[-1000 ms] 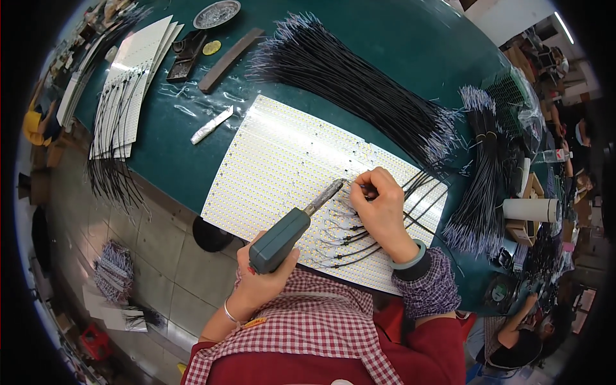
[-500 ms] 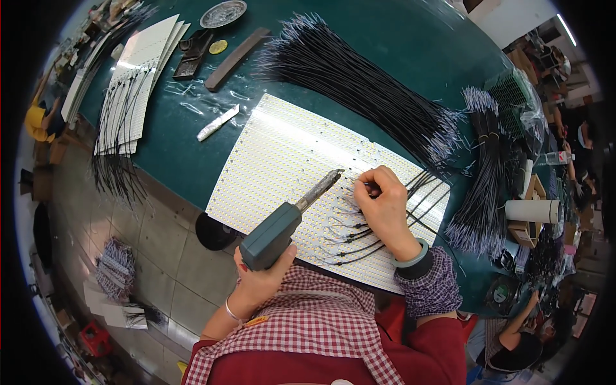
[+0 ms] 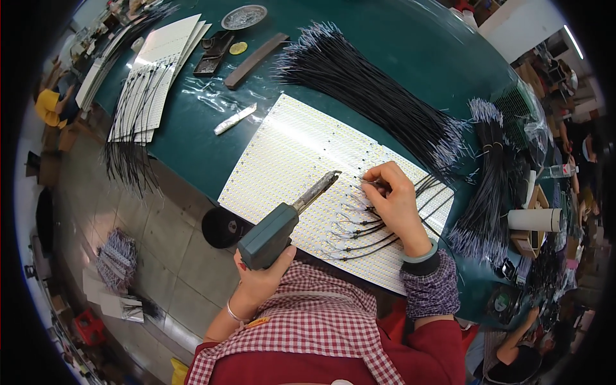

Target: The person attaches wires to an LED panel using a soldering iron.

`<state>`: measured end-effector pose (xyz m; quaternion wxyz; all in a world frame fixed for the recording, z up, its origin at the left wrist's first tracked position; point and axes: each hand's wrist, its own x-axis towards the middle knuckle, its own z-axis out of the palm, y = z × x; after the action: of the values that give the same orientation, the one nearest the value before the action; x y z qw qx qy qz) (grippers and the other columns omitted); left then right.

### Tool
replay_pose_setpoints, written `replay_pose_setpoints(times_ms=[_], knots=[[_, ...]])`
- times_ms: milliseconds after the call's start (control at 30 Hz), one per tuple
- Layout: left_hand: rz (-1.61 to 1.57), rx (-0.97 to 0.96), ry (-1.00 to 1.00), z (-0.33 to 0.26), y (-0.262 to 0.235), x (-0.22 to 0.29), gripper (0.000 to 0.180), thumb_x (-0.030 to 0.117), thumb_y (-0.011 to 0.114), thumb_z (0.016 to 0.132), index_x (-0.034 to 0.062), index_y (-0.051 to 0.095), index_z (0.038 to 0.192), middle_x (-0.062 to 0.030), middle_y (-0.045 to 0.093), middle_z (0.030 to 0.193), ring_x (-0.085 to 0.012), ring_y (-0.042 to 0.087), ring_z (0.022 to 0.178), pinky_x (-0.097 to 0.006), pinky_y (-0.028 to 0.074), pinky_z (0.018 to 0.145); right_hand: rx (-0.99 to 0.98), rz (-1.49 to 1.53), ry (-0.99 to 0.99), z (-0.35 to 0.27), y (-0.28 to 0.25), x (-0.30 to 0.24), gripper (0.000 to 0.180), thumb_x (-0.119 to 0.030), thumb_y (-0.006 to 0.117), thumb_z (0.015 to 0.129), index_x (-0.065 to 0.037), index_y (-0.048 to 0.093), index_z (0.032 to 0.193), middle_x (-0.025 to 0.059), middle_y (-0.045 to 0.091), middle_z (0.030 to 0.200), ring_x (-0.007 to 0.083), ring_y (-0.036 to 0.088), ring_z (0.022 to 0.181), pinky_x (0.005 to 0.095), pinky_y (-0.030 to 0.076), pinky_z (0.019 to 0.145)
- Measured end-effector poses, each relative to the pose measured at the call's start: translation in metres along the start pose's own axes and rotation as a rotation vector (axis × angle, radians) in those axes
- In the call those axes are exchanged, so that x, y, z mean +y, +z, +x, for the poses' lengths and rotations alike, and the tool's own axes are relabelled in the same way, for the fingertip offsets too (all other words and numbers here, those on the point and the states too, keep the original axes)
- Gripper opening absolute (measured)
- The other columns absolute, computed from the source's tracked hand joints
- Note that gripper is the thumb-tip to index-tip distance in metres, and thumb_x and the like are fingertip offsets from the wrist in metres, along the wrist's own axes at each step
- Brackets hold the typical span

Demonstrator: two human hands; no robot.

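Observation:
My left hand [image 3: 264, 277] is closed round the handle of a soldering gun [image 3: 269, 235] with a dark grey-green body. Its metal barrel slants up and right over a white LED board [image 3: 276, 160], and the tip is just left of my right fingers. My right hand [image 3: 398, 199] pinches a thin black wire [image 3: 384, 188], mostly hidden by the fingers, close above the board. Below it, several black cables [image 3: 378, 242] with bared pale ends lie in a row on the board, running off past its right edge.
A large bundle of black wires [image 3: 378, 93] lies behind the board, and a tied bundle [image 3: 491, 173] stands at its right. Wired boards [image 3: 160, 58] are stacked far left. Nearby are a metal dish [image 3: 244, 17], a bar [image 3: 256, 61] and a wrapped white stick [image 3: 235, 119]. Co-workers sit around.
The view has shifted, so the table items appear farther right. My right hand remains pinched near the board, and the soldering gun's tip stays close to it.

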<state>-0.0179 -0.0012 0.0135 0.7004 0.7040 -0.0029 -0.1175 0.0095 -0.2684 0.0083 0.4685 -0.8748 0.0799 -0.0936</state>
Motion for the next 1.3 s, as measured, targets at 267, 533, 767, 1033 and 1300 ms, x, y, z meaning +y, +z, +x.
replay_pose_setpoints(times_ms=[267, 533, 767, 1033, 1300], knots=[[-0.045, 0.075, -0.024, -0.017, -0.007, -0.002, 0.031, 0.001, 0.074, 0.076, -0.0023, 0.064, 0.105, -0.0047, 0.067, 0.095, -0.0090, 0.060, 0.083, -0.023, 0.049, 0.074, 0.034, -0.123, -0.257, 0.001, 0.000, 0.004, 0.008, -0.002, 0.065, 0.079, -0.002, 0.060, 0.085, 0.0079, 0.054, 0.083, 0.0211, 0.056, 0.068, 0.0307, 0.044, 0.061], [-0.046, 0.091, 0.030, -0.031, -0.017, -0.005, 0.036, 0.001, 0.074, 0.076, -0.0028, 0.062, 0.110, -0.0056, 0.067, 0.099, -0.0097, 0.061, 0.086, -0.024, 0.049, 0.076, 0.061, -0.021, -0.154, -0.002, 0.008, 0.002, 0.008, -0.002, 0.063, 0.079, -0.001, 0.056, 0.084, 0.0107, 0.055, 0.085, 0.0268, 0.054, 0.078, 0.0329, 0.044, 0.067], [-0.071, 0.172, 0.103, -0.042, -0.018, -0.001, 0.028, -0.001, 0.073, 0.077, -0.0016, 0.065, 0.104, -0.0042, 0.066, 0.083, -0.0059, 0.055, 0.058, -0.020, 0.044, 0.050, 0.036, -0.277, -0.448, -0.008, 0.018, 0.004, 0.013, -0.001, 0.064, 0.074, -0.003, 0.054, 0.082, 0.0115, 0.056, 0.104, 0.0305, 0.049, 0.097, 0.0386, 0.039, 0.085], [-0.118, 0.133, 0.069, -0.051, -0.026, -0.001, 0.035, -0.003, 0.071, 0.077, -0.0031, 0.062, 0.111, -0.0048, 0.065, 0.097, -0.0084, 0.060, 0.081, -0.022, 0.050, 0.069, -0.035, -0.217, -0.466, -0.017, 0.015, 0.004, 0.012, -0.002, 0.064, 0.075, -0.004, 0.054, 0.082, 0.0125, 0.054, 0.107, 0.0308, 0.048, 0.101, 0.0378, 0.039, 0.088], [-0.252, 0.168, 0.077, -0.023, -0.027, 0.005, 0.026, -0.002, 0.072, 0.076, -0.0020, 0.064, 0.100, -0.0030, 0.064, 0.077, -0.0072, 0.057, 0.059, -0.021, 0.047, 0.053, -0.162, -0.170, -0.386, -0.017, 0.003, -0.005, 0.014, -0.003, 0.064, 0.077, -0.004, 0.056, 0.088, 0.0120, 0.054, 0.111, 0.0302, 0.047, 0.107, 0.0372, 0.037, 0.093]])
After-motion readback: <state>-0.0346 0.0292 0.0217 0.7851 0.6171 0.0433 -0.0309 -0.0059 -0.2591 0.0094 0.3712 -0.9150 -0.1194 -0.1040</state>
